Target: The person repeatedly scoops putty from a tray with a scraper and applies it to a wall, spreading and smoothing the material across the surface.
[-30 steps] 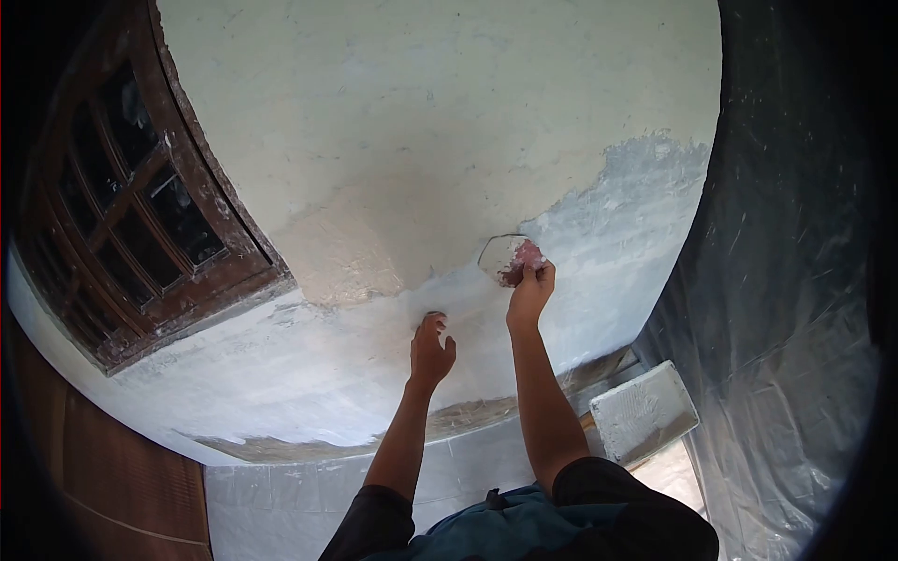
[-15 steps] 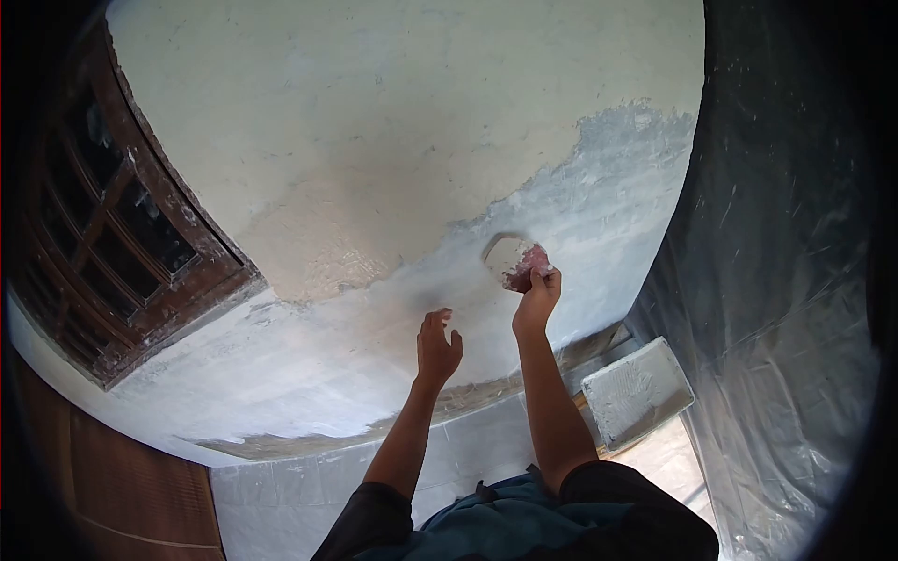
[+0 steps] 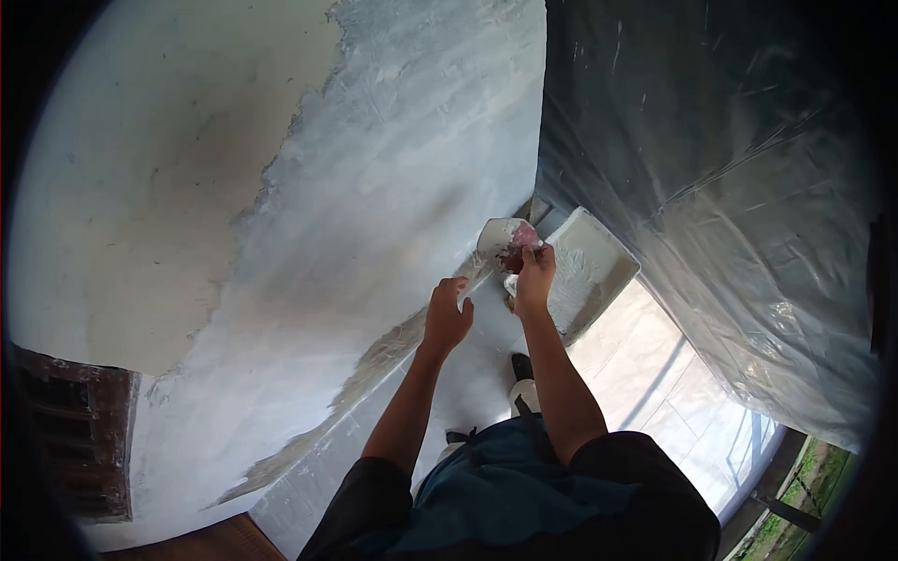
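Right hand: the right hand is seen clenched round the reddish handle of a broad putty knife with a white-smeared blade; the blade lies at 11 o'clock from the knuckles, its face toward the wall.
Left hand: the left hand is held empty, fingers loosely curled and narrow, close before the wall, at 8 o'clock from the right hand.
Tray: a shallow rectangular white plaster tray lies just beside the blade at 3 o'clock, its long axis running from 1 o'clock to 7 o'clock; the right hand is the nearer.
Wall: a grey-white freshly skimmed wall fills 9 to 12 o'clock; a bare cream patch is left further out at 9 o'clock.
Edges: a dark plastic sheet hangs behind the tray from 12 to 4 o'clock; the wall's foot meets the floor just under the blade.
Open room: a pale covered floor lies open at 5 o'clock; a dark shoe stands between the forearms.
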Available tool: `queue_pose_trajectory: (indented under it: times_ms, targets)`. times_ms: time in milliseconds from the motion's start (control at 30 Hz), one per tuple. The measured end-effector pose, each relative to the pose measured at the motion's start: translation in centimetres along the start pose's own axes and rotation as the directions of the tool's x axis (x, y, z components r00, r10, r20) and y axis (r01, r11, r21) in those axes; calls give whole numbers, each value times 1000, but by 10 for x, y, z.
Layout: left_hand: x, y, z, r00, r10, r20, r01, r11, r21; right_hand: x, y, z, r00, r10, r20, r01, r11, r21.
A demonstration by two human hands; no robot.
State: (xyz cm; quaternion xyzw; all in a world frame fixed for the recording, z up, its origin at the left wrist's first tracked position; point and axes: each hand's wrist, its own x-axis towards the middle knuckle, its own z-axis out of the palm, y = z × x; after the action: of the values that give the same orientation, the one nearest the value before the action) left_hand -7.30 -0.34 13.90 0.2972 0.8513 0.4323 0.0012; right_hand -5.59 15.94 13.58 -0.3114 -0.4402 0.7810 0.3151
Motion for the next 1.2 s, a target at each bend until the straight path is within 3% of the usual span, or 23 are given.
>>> queue_pose_trajectory:
  times_ms: [67, 133, 300, 367, 533, 600, 767, 833, 933, 1200]
  targets:
    - [-4, -6, 27, 993, -42, 113, 46, 999, -26, 15, 16, -36, 997, 9, -73, -13, 999, -48]
    - [-8, -11, 51, 977, -66, 204, 70, 997, -11, 24, 23, -68, 988, -83, -133, 49, 970, -237]
    - [-14, -23, 106, 912, -137, 387, 147, 989, 5, 39, 33, -136, 974, 2, -227, -88, 925, -371]
    - [-17, -30, 124, 884, -166, 437, 172, 985, 25, 50, 44, -166, 973, -78, -219, -66, 810, -583]
    - [-22, -42, 161, 811, -221, 541, 214, 974, 78, 91, 55, -220, 943, -134, -304, -155, 632, -760]
    - [-21, -42, 173, 774, -263, 576, 245, 963, 110, 112, 56, -235, 928, -287, -239, -76, 482, -873]
    - [-16, -49, 196, 742, -264, 616, 242, 963, 121, 175, 68, -250, 946, -279, -167, -48, 388, -920]
    - [-15, -50, 201, 723, -277, 633, 256, 958, 127, 194, 81, -255, 928, -372, 7, 133, 314, -940]
    - [-14, -53, 205, 685, -301, 664, 261, 952, 162, 211, 93, -254, 950, -308, 46, 127, 250, -960]
    - [-32, -72, 197, 702, -340, 625, 347, 931, 116, 225, 101, -248, 964, -242, 109, 164, 224, -961]
